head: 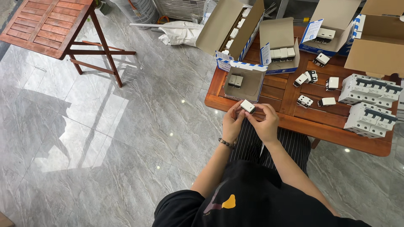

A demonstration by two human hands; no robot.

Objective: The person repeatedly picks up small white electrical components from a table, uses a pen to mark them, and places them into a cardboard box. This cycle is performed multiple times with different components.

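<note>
Both my hands hold one small white circuit breaker (248,106) just off the near edge of a wooden table (336,134). My left hand (232,122), with a bead bracelet on its wrist, grips the breaker's left end. My right hand (264,122) pinches the right end from above. Just beyond the hands an open cardboard box (244,82) holds two breakers. Loose single breakers (304,101) lie in the middle of the table.
More open boxes (279,48) with rows of breakers stand at the back of the table. Ganged white breakers (368,120) are stacked at the right. A second wooden table (46,25) stands at far left on the grey tile floor. White bags (181,32) lie behind.
</note>
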